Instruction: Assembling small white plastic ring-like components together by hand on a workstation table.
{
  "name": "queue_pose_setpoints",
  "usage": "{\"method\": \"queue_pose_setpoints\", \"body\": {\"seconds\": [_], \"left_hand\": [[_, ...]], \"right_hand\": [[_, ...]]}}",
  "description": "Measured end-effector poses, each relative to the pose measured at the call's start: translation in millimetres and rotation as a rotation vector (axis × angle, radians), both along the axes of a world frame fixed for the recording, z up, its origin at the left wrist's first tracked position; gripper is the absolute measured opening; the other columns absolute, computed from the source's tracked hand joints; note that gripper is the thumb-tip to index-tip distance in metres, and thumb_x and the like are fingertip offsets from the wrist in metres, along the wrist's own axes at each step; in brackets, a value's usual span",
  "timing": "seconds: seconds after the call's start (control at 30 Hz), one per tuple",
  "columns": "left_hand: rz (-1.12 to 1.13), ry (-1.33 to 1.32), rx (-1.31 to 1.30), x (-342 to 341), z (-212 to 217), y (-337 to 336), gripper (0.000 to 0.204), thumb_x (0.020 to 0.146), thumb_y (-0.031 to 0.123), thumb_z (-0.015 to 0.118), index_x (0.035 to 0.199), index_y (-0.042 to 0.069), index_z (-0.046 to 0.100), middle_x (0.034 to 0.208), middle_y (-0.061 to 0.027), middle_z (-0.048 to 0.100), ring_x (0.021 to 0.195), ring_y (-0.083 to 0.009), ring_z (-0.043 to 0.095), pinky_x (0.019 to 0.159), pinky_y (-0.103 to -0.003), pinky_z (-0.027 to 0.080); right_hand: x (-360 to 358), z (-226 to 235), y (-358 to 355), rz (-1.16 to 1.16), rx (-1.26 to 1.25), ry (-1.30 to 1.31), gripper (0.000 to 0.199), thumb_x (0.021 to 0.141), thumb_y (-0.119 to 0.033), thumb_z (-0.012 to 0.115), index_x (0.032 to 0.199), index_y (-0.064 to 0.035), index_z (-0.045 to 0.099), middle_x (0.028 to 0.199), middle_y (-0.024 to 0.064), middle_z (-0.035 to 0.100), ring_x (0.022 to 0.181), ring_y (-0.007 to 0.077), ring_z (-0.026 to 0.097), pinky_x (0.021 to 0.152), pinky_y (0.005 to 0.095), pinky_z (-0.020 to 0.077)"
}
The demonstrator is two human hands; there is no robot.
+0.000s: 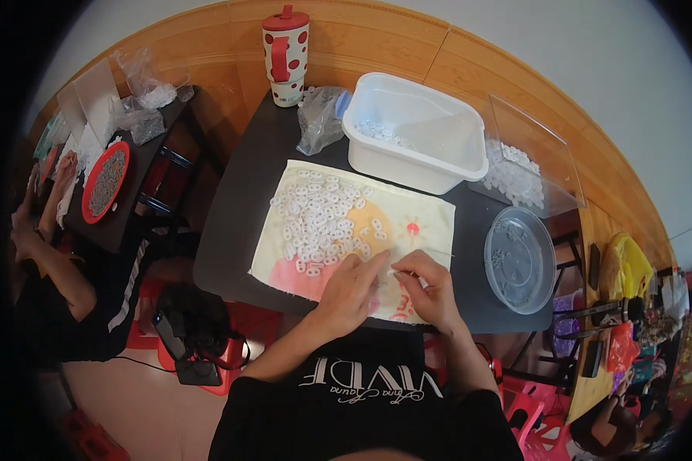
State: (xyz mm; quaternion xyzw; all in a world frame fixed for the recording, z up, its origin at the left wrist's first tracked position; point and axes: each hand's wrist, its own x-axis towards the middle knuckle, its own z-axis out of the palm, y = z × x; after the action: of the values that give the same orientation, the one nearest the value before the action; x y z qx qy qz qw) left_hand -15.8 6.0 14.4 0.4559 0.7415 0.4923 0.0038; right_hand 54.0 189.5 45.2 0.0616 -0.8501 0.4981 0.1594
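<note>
From the head view, your left hand [351,286] and right hand [430,288] meet on the near edge of the pale printed cloth [430,223]. Each pinches something tiny; I cannot tell what. The heap of small white plastic rings [319,219] lies on that cloth, just beyond your left hand. A white plastic tub [438,165] stands behind the cloth.
</note>
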Motion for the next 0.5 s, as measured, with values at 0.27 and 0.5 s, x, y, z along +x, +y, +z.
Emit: {"method": "queue_pose_setpoints", "body": {"seconds": [0.27, 0.5], "left_hand": [[0.029, -0.013, -0.001, 2.7, 1.9, 1.7, 0.075, 0.071, -0.014, 0.056, 0.143, 0.001, 0.044, 0.088, -0.0151, 0.065, 0.083, -0.0320, 0.056, 0.074, -0.041, 0.049], [0.026, 0.005, 0.002, 2.2, -0.3, 1.3, 0.072, 0.073, -0.012, 0.057, 0.142, 0.001, 0.044, 0.088, -0.0149, 0.066, 0.083, -0.0323, 0.055, 0.075, -0.041, 0.048]], "right_hand": [[3.5, -12.5, -11.4, -0.016, 0.140, 0.138, 0.022, 0.078, 0.009, 0.066, 0.099, 0.0019, 0.066, 0.091, 0.0150, 0.063, 0.083, 0.0328, 0.062, 0.072, 0.0377, 0.0505], [4.9, -13.8, -11.0, -0.005, 0.159, 0.127, 0.019, 0.079, 0.011, 0.066, 0.097, 0.0033, 0.067, 0.092, 0.0154, 0.063, 0.082, 0.0297, 0.063, 0.071, 0.0338, 0.0513]]}}
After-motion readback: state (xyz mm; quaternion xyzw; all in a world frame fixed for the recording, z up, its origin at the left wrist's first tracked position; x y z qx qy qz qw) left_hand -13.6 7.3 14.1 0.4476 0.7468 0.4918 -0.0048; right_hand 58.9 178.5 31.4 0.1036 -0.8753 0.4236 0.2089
